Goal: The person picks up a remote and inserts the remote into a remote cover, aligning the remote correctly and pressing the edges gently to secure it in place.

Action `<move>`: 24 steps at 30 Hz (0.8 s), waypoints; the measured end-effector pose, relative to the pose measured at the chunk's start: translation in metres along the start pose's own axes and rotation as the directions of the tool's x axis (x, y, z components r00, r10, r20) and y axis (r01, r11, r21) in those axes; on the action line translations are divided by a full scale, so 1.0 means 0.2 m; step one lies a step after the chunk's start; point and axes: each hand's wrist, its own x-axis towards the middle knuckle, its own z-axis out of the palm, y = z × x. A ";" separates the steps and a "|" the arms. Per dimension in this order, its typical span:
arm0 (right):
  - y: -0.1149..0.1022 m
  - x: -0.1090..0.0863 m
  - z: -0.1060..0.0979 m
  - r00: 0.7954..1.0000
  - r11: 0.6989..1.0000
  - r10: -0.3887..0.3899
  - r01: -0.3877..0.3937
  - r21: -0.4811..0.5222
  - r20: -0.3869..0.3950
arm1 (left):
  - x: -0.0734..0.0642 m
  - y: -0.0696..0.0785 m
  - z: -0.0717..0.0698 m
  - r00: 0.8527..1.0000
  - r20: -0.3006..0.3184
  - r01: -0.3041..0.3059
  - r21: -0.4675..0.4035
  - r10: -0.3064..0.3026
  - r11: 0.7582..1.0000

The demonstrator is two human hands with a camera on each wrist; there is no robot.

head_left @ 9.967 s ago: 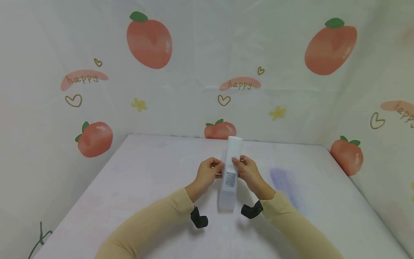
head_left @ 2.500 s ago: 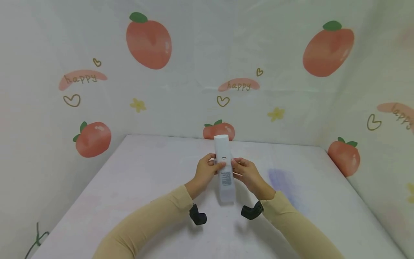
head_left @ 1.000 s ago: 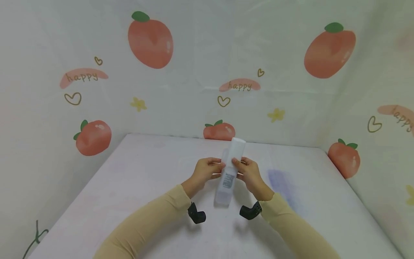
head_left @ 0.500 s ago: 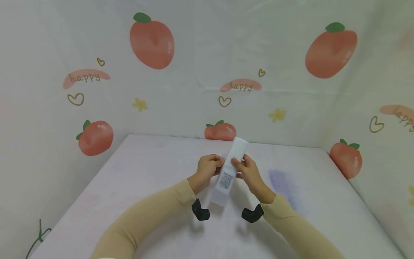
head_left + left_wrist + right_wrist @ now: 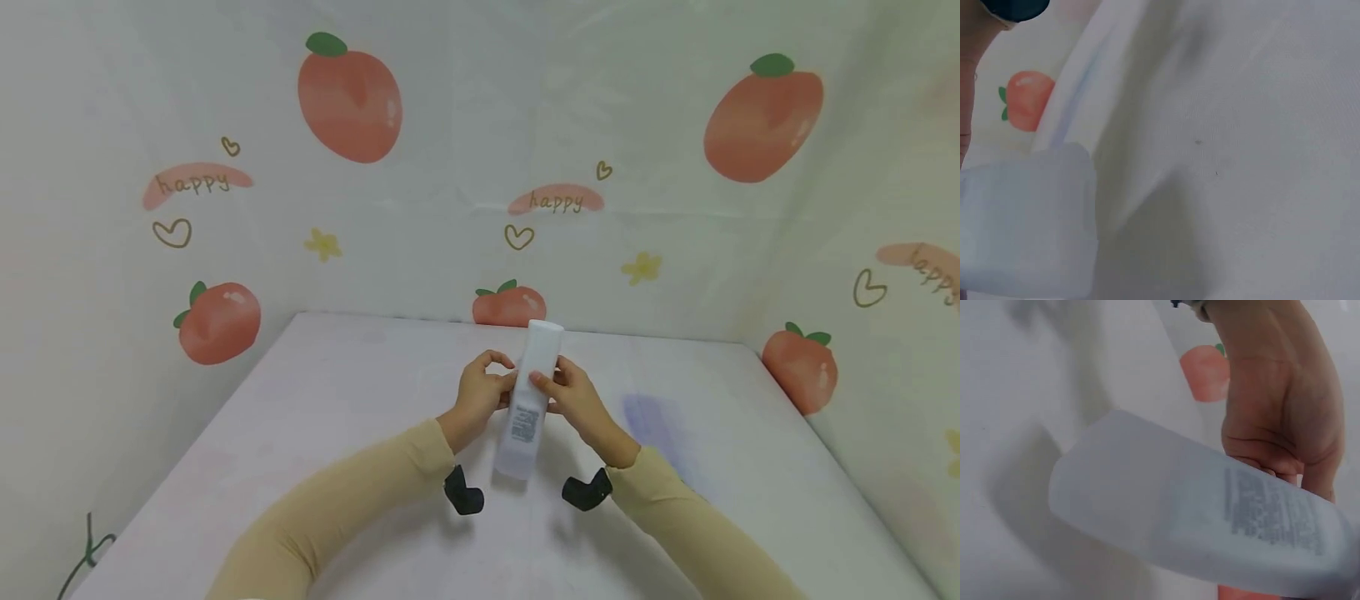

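Note:
A long, slim white plastic bottle (image 5: pixel 528 400) is held over the table, its top leaning slightly right in the head view. It has a block of small dark print on its face and a translucent lower end, which shows large in the right wrist view. My right hand (image 5: pixel 581 404) grips its right side, thumb across the front and fingers behind. My left hand (image 5: pixel 477 396) is at the left side, thumb and curled fingers on the bottle's edge, fingertips partly hidden behind it. In the left wrist view only the bottle's pale end (image 5: pixel 1029 222) and a strip of hand show.
The white-covered table (image 5: pixel 360 375) has a faint purple patch (image 5: pixel 656 429) on the right. Behind stands a white curtain (image 5: pixel 450 167) printed with red fruit, hearts and flowers. A black wrist camera hangs at each sleeve. A thin green cord (image 5: pixel 92 550) shows at far left.
The bottle, earlier turned and tilted between both hands, has swung from a stronger rightward lean half a second ago to nearer upright. My left index finger has lifted a little.

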 end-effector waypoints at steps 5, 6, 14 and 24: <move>-0.02 0.02 -0.01 1.000 1.000 0.020 -0.020 0.010 -0.018 | -0.01 -0.01 -0.01 0.995 0.023 -0.093 0.011 0.093 0.996; -0.02 0.03 -0.01 0.999 1.000 0.025 -0.025 0.013 -0.021 | -0.01 -0.01 -0.01 0.994 0.032 -0.107 0.014 0.106 0.994; -0.01 0.04 0.00 0.996 0.995 0.089 -0.090 0.051 0.017 | -0.03 0.00 -0.02 0.988 0.137 -0.103 0.255 0.069 0.961; 0.04 0.02 0.02 0.980 0.857 0.177 -0.201 0.474 0.094 | -0.03 0.05 -0.04 0.992 0.037 -0.129 0.164 0.125 0.978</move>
